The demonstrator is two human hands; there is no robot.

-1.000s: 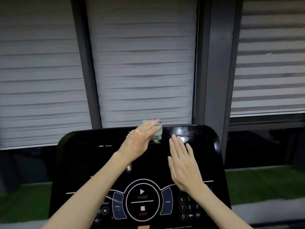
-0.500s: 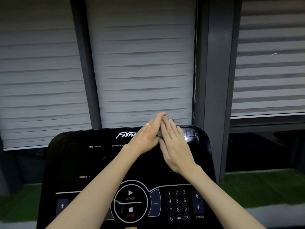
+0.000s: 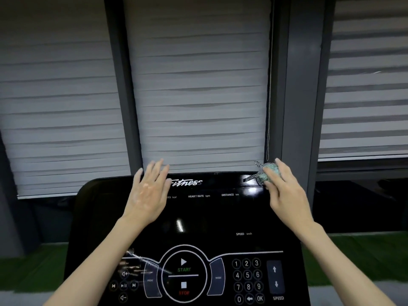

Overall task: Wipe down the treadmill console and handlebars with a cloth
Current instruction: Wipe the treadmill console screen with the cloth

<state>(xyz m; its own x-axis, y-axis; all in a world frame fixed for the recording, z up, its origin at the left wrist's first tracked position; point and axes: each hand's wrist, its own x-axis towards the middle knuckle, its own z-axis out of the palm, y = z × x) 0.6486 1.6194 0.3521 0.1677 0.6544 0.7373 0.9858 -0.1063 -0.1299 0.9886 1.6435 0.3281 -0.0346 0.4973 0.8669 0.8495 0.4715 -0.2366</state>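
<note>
Head view: the right hand [image 3: 284, 191] grips the bunched cloth [image 3: 268, 172] at the top right corner of the console [image 3: 209, 217]. The left hand [image 3: 148, 193] rests flat near the top edge, fingers straight. I judge the wiping is at the upper part; the buttons below and the handlebars, not visible, are probably left.

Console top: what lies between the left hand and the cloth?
Head view: only bare console between left hand and cloth, printed with the Fitness logo and readout labels.
</note>
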